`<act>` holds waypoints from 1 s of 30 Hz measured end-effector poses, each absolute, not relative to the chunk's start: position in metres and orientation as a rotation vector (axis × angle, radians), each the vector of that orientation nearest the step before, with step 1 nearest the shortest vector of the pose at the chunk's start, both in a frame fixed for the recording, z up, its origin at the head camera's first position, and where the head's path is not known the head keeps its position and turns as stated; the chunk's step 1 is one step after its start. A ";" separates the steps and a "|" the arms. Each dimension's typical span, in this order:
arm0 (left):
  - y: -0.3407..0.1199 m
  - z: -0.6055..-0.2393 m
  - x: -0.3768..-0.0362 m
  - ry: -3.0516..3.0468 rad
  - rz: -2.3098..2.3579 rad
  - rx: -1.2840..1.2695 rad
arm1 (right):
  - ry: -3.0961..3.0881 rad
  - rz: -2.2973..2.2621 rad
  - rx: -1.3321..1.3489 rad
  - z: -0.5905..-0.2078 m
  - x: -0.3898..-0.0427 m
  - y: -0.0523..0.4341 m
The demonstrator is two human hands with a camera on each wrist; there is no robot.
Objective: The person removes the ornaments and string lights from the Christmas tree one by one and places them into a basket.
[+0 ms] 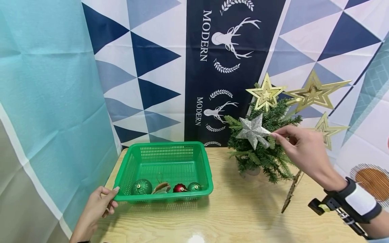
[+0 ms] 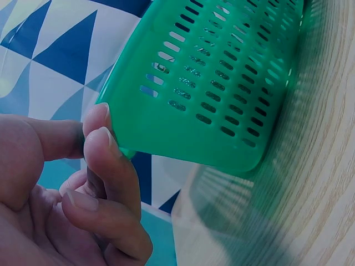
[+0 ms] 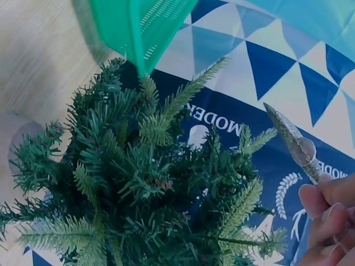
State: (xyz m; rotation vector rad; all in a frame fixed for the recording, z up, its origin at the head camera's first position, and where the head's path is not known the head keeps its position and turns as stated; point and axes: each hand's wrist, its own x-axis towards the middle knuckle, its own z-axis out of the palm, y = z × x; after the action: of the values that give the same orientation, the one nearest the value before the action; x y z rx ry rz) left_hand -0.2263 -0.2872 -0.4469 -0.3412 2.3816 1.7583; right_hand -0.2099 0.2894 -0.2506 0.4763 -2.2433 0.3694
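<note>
Head view shows the right hand (image 1: 299, 148) pinching one point of a silver glitter star (image 1: 253, 131) between fingertips and thumb, holding it in front of the small artificial Christmas tree (image 1: 264, 148), at about 3 o'clock on the wooden table (image 1: 243, 209). The star hangs just against the upper branches, a little below the tree's tip, where a gold star (image 1: 265, 94) already sits. In the right wrist view the star appears edge-on (image 3: 291, 138) beside the needles, apart from them by a small gap.

The left hand (image 1: 98, 206) grips the near left corner of the green plastic basket (image 1: 206, 168), at about 8 o'clock; the left wrist view shows fingertips (image 2: 100, 138) curled against the rim (image 2: 183, 127). Inside the basket lie a green glitter bauble (image 1: 141, 186), a red bauble (image 1: 180, 188), a smaller green bauble (image 1: 194, 186) and what may be a feathered ornament (image 1: 161, 187), though it is too small to be sure.

The step in hand looks like placing the star on the tree. The next move would call for finding a branch to take it, then loosening the pinch without letting it tip.

The dark banner (image 1: 231, 67) behind reads "MODERN", printed twice, each beside a stag's head.
</note>
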 end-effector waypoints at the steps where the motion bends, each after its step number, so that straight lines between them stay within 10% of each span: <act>1: -0.287 -0.447 -0.226 2.381 1.758 -0.340 | -2.240 0.371 0.483 -0.251 -0.210 0.289; 30: -0.286 -0.446 -0.225 2.382 1.764 -0.349 | -2.283 0.412 0.513 -0.264 -0.210 0.277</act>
State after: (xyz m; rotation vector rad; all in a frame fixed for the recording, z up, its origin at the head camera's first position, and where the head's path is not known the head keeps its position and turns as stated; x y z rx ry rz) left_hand -0.2251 -0.2859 -0.4463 -0.3495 2.3819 1.7637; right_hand -0.2097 0.2766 -0.2637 0.5129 -2.2828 0.4123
